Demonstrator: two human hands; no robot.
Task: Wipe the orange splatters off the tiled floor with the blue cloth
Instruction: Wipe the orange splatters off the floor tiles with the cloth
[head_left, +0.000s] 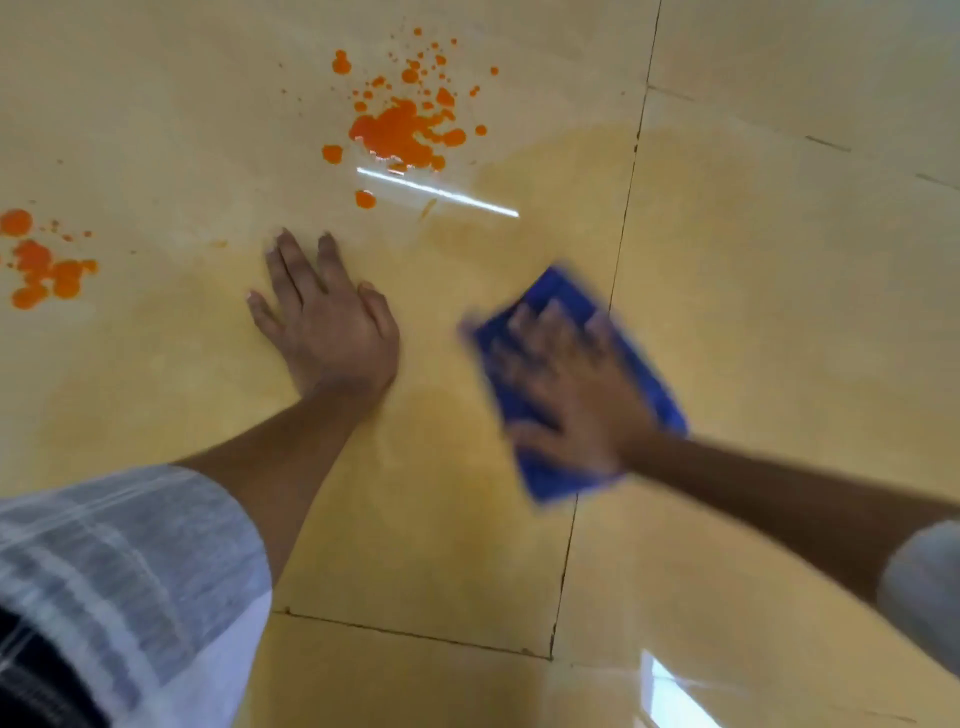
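Note:
The blue cloth (641, 374) lies flat on the beige tiled floor (779, 260) right of centre, blurred by motion. My right hand (566, 384) presses down on it with spread fingers. My left hand (324, 317) rests flat on the floor to the left of the cloth, fingers straight and spread. A large orange splatter (402, 127) with several small drops lies beyond my left hand. A second orange splatter (44, 265) sits at the far left edge. A faint yellowish smear covers the tile around both hands.
Dark grout lines (623, 208) run past the cloth and across the floor near me (415, 634). A bright light reflection (436, 191) streaks the tile below the large splatter. My checked sleeve (119, 571) fills the lower left.

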